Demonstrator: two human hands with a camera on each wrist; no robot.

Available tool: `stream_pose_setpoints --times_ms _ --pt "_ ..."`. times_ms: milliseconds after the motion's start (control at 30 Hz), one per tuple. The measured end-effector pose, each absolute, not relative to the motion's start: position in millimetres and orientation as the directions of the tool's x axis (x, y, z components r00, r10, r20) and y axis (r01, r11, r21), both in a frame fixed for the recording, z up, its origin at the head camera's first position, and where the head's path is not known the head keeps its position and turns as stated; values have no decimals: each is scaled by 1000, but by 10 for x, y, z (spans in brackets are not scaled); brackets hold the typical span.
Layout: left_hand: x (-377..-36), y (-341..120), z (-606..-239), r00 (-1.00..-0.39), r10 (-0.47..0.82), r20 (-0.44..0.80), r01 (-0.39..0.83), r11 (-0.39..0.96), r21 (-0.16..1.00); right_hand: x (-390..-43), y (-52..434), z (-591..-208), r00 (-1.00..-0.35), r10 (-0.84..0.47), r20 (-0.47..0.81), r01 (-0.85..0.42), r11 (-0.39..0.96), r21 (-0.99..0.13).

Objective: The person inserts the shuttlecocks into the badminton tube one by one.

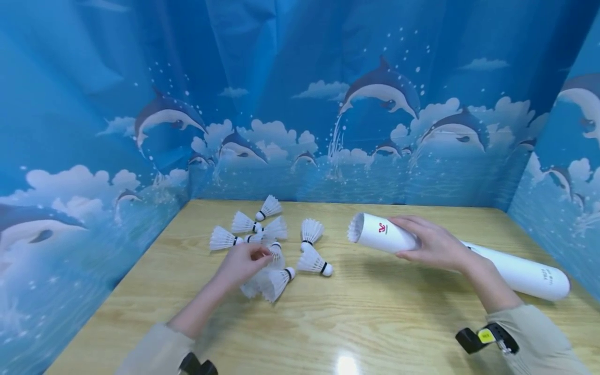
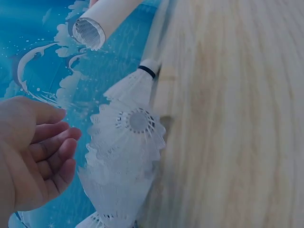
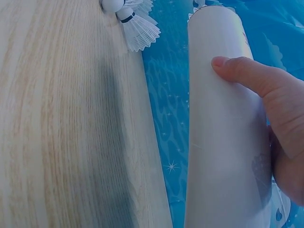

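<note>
right hand (image 1: 433, 244) wraps the long white cardboard shuttlecock tube (image 1: 469, 256), grip near its open end, thumb (image 3: 247, 71) laid along the wall in the right wrist view. tube lies across the light wooden table (image 1: 375, 312), open mouth pointing to 9 o'clock, closed cap out at 3 o'clock close to the right backdrop wall. white feather edges show at the mouth, so at least one shuttle sits inside; how many, cannot tell.

left hand (image 1: 244, 263) is over the pile of white feather shuttlecocks (image 1: 262, 239), fingers (image 2: 54, 147) loosely curled. whether it pinches one cannot be told from the head view; the left wrist view shows the fingers apart from the nearest feather skirt, holding nothing.

pile spreads from the left hand toward 12 o'clock, several shuttles lying on their sides. two more white shuttlecocks with black bands (image 1: 313, 250) lie at 3 o'clock of the hand, between the pile and the tube mouth, apart from the mouth.

edges: blue dolphin-print backdrop (image 1: 300, 104) closes the table at 9, 12 and 3 o'clock. bare tabletop runs from 6 o'clock of both hands to the near edge.
</note>
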State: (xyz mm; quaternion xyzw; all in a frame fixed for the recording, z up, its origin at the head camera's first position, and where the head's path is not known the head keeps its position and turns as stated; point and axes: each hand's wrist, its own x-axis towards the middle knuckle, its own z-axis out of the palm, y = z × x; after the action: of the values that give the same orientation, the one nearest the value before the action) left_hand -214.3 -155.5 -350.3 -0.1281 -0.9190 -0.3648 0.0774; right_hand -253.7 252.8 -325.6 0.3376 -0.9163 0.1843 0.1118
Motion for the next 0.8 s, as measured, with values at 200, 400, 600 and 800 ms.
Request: stream_pose_setpoints --times_ms 200,400,600,800 --pt "-2100 -1619 -3563 -944 234 231 327 748 578 -2535 2531 -3255 -747 -575 333 -659 705 -262" --pt "-2086 -1631 -3615 -930 295 218 367 753 546 -2527 2541 -3258 -762 -564 319 -644 716 -269" --pt "-2090 -1600 -3639 -917 320 239 398 784 477 -2523 2555 -3267 -768 -560 311 -636 720 -276" --pt "-2071 -1557 -3661 -931 275 238 359 805 472 -2522 2567 -3275 -769 -556 315 -635 722 -276"
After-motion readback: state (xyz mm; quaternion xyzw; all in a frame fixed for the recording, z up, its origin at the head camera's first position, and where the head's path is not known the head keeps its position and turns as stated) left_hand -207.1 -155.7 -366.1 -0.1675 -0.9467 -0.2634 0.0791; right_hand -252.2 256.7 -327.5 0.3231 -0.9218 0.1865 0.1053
